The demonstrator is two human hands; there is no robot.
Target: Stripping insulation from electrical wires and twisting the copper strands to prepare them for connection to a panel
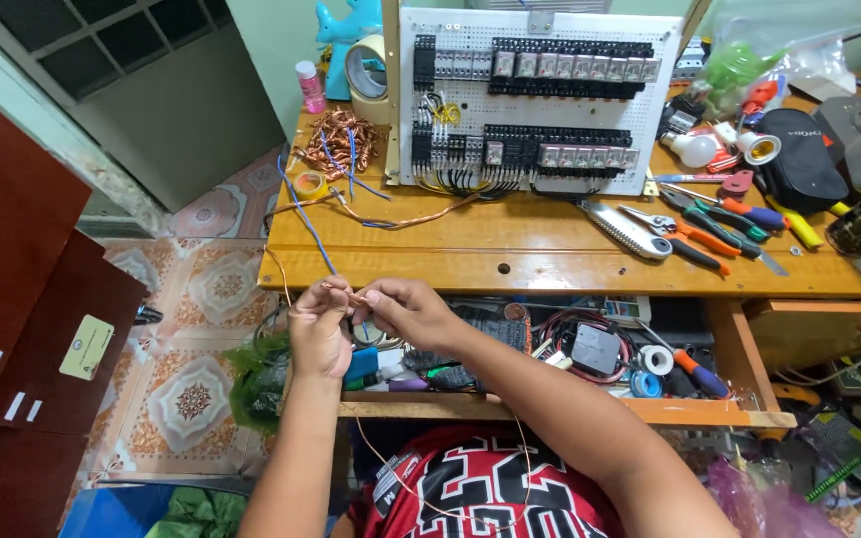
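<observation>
Copper wire (351, 295) is pinched between both hands just in front of a wooden workbench (550, 261). The left hand (319, 327) and right hand (403, 311) each close thumb and fingertips on it, close together, holding a short stretch taut above an open drawer (550, 408) of tools, while the loose end trails down to the lap.

A white relay panel (535, 100) stood at twelve o'clock on the wooden bench (550, 264). Pliers (715, 227) lay at two o'clock, tape rolls (366, 70) at eleven, a drawer (590, 354) of parts at centre.
</observation>
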